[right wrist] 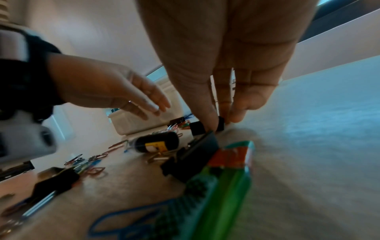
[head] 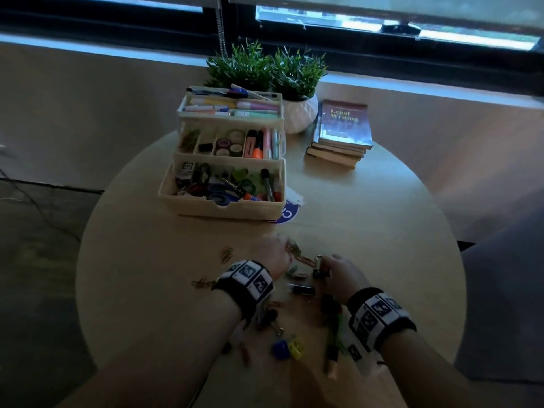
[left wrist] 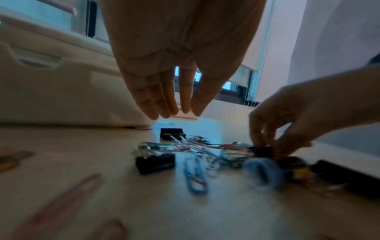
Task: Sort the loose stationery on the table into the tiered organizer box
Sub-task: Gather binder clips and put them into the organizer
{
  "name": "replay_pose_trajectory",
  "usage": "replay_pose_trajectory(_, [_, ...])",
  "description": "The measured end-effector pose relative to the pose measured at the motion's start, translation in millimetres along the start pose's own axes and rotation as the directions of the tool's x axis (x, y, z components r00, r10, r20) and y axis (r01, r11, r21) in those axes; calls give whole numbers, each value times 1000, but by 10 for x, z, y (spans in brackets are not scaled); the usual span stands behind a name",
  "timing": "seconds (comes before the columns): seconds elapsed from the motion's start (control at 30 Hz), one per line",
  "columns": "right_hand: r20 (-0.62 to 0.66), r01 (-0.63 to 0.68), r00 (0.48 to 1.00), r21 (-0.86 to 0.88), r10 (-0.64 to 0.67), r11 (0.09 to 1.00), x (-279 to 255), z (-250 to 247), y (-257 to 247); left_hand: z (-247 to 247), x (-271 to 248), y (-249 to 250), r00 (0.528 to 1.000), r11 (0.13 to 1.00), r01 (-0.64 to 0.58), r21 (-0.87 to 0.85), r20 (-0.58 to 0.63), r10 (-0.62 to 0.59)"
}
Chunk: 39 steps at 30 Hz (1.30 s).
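mostly filled, the organizer box (head: 223,207) sits at twelve o'clock; paper clips (left wrist: 191,147) remain. left hand (left wrist: 176,65) spread; right hand (right wrist: 224,73) pinches a binder clip (right wrist: 220,124).

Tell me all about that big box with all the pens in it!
The box is cream and looks like plastic. It stands open on the round table, in three stepped tiers, in front of two plants. The top tier holds pens and pastel markers. The middle one is split into compartments with paper clips, a black clip, tape rolls and highlighters. The bottom tray is a jumble with blue scissors and a marker. Neither hand touches it. A blue and white sticker peeks out from under its right corner.
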State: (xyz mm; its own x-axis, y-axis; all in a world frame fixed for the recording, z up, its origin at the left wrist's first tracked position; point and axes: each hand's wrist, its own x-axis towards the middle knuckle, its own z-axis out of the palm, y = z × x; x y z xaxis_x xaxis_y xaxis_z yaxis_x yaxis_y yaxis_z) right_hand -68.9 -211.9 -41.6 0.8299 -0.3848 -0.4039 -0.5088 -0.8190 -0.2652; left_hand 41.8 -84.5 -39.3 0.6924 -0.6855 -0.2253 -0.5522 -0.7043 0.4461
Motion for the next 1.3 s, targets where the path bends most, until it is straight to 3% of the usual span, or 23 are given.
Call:
replay_pose_trajectory(0.07, [10,17,1000,-30,-17,999,8,-6,-11,-46,202,-28,1000,999,6,38,-21,-5])
replay_pose_trajectory(0.27, [-51,35,998,91,-30,995,17,-130,-71,-79,386,-45,986,968,-31,251,168,-12])
replay_pose_trajectory(0.5, [-200,160,976,389,-86,907,49,-681,-278,-126,353,-171,961,991,-8,133,276,-29])
replay_pose_trajectory(0.57, [-248,204,964,463,-95,863,163,-840,-425,-307,296,-168,976,1000,30,0,216,-30])
replay_pose_trajectory(0.7, [-294,279,946,516,-139,810,486,-1163,-862,-814,88,-406,996,967,-17,-252,-85,-5])
replay_pose_trajectory(0.77, [-301,314,937,506,-177,803,706,-1274,-1124,-1119,51,-617,969,941,-40,-337,-243,-46])
replay_pose_trajectory(0.9, [-288,319,935,441,-205,839,1165,-1352,-1695,-1685,180,-1119,862,930,23,-367,-463,-204])
replay_pose_trajectory(0.97, [-306,315,930,385,-202,868,1365,-1353,-1966,-1851,324,-1335,833,924,62,-377,-490,-255])
replay_pose_trajectory(1.03, [-317,299,930,352,-187,887,1528,-1357,-2199,-1942,497,-1483,843,922,51,-384,-478,-246])
replay_pose_trajectory(1.13, [-278,253,947,328,-163,910,1747,-1350,-2477,-1997,740,-1568,879,960,5,-280,-456,-137])
replay_pose_trajectory(1.3, [-261,258,933,7,-247,966,1987,-1314,-2701,-1922,990,-1653,924,992,-73,-104,-381,28])
